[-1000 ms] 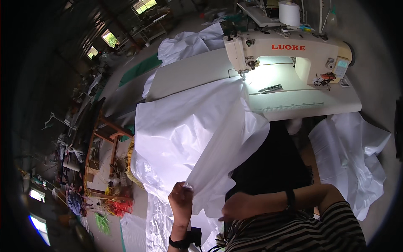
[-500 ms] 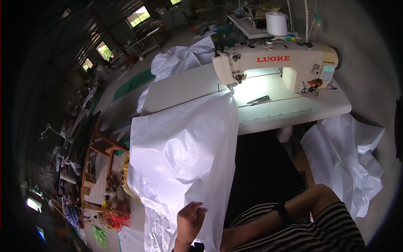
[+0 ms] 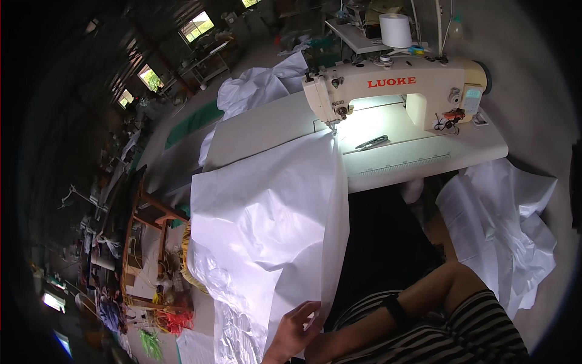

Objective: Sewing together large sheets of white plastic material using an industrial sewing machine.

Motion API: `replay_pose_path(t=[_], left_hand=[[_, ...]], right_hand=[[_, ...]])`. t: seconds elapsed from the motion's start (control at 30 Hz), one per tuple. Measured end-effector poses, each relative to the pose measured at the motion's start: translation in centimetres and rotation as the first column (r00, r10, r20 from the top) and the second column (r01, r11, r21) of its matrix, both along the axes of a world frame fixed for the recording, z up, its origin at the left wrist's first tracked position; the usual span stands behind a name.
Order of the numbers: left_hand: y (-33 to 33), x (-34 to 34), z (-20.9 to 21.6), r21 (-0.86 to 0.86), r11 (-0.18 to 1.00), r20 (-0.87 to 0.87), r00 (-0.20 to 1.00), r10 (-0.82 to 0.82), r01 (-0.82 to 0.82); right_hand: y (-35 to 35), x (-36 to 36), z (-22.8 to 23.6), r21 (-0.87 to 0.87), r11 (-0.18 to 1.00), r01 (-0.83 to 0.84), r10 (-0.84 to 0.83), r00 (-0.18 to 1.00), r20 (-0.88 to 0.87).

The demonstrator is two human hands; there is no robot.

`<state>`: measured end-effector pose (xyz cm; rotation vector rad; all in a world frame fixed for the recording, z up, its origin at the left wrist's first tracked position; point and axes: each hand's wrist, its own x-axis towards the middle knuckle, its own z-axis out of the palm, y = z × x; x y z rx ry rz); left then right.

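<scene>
White sheet hangs from the sewing machine into a person's lap

From here I see the white sheet (image 3: pixel 260 218) draped off the desk (image 3: pixel 485 141), its top right corner at the needle end of the sewing machine (image 3: pixel 388 85). The left hand (image 3: pixel 296 327) touches its lower right edge, fingers curled; I cannot tell whether that grip pinches the material. The right hand (image 3: pixel 321 350) lies beside it, partly hidden, its grip impossible to judge. Small snips (image 3: pixel 371 142) rest under the machine's lamp. Behind stands a white thread spool (image 3: pixel 395 31); near it hangs a green-topped bottle (image 3: pixel 457 29), contents unreadable. By the wooden frame (image 3: pixel 162 242) lie red strands (image 3: pixel 177 320).
</scene>
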<state>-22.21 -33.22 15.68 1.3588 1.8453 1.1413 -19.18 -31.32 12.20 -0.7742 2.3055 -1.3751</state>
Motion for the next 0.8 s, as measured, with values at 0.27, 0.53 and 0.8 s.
replay_pose_path(t=[0.27,0.53,0.8], left_hand=[[3.1,0.4,-1.1,0.317,0.948,-0.451,0.875,0.174,-0.025],[8.5,0.5,-0.9,0.272,0.658,-0.567,0.67,-0.479,0.702],[10.2,-0.6,-2.1,0.112,0.639,-0.51,0.596,-0.62,0.761]], right_hand=[[21.5,10.1,-4.8,-0.277,0.364,0.889,-0.907,0.406,0.111],[23.6,6.6,-8.2,-0.504,-0.088,0.859,-0.617,0.351,0.705],[31.2,3.7,-4.4,0.322,-0.044,0.946,-0.786,0.166,-0.595]])
